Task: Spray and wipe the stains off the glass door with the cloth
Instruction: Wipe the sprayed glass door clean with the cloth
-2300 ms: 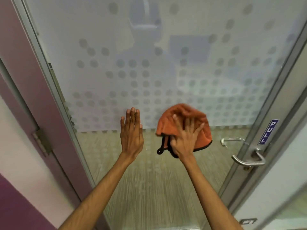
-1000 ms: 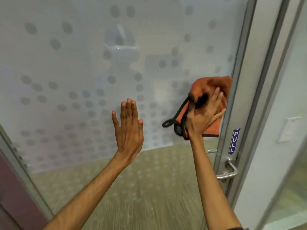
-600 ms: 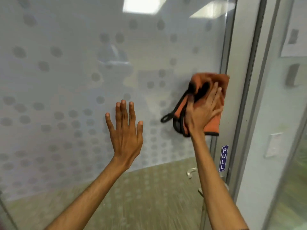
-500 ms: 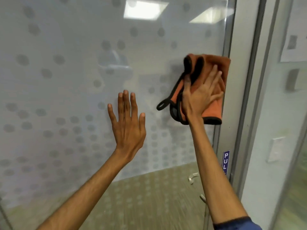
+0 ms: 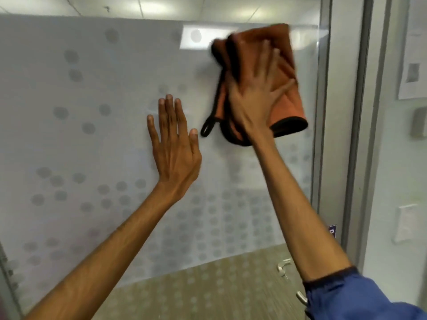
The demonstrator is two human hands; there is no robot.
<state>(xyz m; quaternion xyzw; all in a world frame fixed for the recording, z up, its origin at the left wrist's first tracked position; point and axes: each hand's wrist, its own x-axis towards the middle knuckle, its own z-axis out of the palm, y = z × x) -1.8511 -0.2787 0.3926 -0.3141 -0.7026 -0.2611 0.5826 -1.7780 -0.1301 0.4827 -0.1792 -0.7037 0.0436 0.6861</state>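
The glass door (image 5: 111, 139) fills most of the view; its frosted film carries a pattern of grey dots, sparse near the top and dense toward the lower edge, and below the film the pane is clear and shows a striped floor beyond. The right hand (image 5: 255, 98) is pressed flat, fingers spread, on the orange cloth (image 5: 283, 72), pinning it against the upper right part of the pane, close to the metal door frame (image 5: 322, 116). The hand is not clenched; it holds the cloth to the glass by palm and finger pressure. The cloth is bunched and folded, with a black edging visible along its lower hem and a black loop (image 5: 206, 128) hanging free at its lower left. The cloth's upper edge reaches the top limit of the frosted film and is blurred. The left hand (image 5: 174, 148) lies open and flat against the glass, fingers together and pointing up, holding nothing; it is lower than the cloth and to its left, apart from it. A blue sleeve (image 5: 351, 299) covers the right upper arm at the bottom right corner. Part of a metal door handle (image 5: 301, 297) shows beside the sleeve. A blue label (image 5: 332, 230) is partly visible on the frame; its lettering cannot be read.
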